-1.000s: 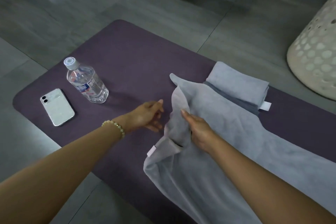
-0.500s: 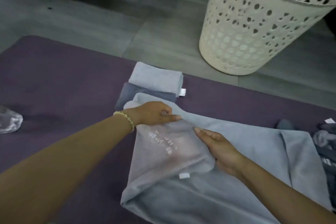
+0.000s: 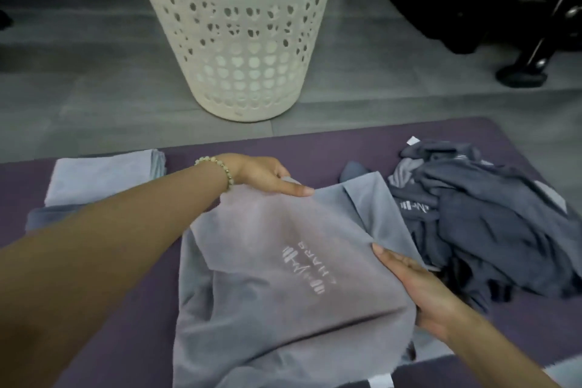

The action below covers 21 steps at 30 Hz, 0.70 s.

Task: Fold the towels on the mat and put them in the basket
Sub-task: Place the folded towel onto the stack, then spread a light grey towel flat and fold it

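A light grey towel (image 3: 283, 287) with a pale logo lies partly folded on the purple mat (image 3: 132, 318) in front of me. My left hand (image 3: 267, 175) pinches the far edge of its folded-over layer. My right hand (image 3: 412, 287) holds the towel's right edge with its fingers laid along the fabric. Two folded towels (image 3: 104, 176), a light one on a darker one, sit at the left of the mat. A heap of dark grey unfolded towels (image 3: 491, 220) lies at the right. The white perforated basket (image 3: 239, 41) stands on the floor beyond the mat.
Grey tiled floor (image 3: 78, 88) surrounds the mat. Dark objects, among them a black stand foot (image 3: 519, 75), sit at the far right. A beaded bracelet (image 3: 220, 167) is on my left wrist.
The view has swung right, from the bottle and phone to the basket and towel heap. Both hands have carried the towel's end across to the right, folding it over with the logo on top.
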### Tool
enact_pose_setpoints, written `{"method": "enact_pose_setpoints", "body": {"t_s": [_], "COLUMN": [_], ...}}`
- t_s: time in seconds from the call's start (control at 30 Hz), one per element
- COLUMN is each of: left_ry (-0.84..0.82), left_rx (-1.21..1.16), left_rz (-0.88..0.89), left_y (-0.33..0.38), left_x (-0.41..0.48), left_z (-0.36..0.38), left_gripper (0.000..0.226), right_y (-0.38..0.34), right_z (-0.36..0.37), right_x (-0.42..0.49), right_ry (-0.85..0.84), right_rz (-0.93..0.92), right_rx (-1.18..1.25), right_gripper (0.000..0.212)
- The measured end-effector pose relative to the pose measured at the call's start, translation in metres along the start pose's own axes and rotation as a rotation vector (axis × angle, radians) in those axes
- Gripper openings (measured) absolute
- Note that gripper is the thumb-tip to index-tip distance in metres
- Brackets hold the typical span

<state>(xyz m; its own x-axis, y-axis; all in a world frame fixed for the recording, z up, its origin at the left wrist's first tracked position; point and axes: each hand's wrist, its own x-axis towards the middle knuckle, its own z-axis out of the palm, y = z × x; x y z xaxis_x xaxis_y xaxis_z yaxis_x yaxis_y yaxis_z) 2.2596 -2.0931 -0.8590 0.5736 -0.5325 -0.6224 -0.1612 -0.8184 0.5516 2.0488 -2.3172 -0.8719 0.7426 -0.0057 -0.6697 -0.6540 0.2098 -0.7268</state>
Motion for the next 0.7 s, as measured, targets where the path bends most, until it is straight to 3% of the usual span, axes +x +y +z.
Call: {"method": "enact_pose_setpoints", "body": {"t_s": [0.1,0.27,0.4,0.5,0.63,0.7], "left_ry": [0.032,0.115,0.089,0.113,0.238,0.361], "left_rx": [0.053,0.287,0.148,-0.136,-0.485,-0.563], "left_rz": [0.122,0.333,0.27,0.224,0.232,0.252], "left_y": [0.047,0.081,0.064,0.057,0.076,0.089], "left_x": [0.043,0.111,0.15,0.159,0.171,0.184], "left_z": [0.007,0.038,0.058,0.072,0.085,0.084], "left_gripper": [0.048,0.036,0.033,0.044,0.011,0.012], "right_y": [0.023,0.075,0.095,0.105,0.118,0.111], "right_z": [-0.049,-0.098,-0.112,-0.123,-0.142,-0.146], "right_x": [0.0,0.002,0.006,0.009,0.011,0.015], "right_ry": [0.107,0.314,0.308,0.166,0.093,0.155], "right_rz": [0.013,0.011,0.04,0.069,0.057,0.037], "right_rx": [0.07,-0.066,-0.072,-0.06,-0.142,-0.096], "right_gripper": [0.038,0.084,0.061,0.041,0.058,0.044]}}
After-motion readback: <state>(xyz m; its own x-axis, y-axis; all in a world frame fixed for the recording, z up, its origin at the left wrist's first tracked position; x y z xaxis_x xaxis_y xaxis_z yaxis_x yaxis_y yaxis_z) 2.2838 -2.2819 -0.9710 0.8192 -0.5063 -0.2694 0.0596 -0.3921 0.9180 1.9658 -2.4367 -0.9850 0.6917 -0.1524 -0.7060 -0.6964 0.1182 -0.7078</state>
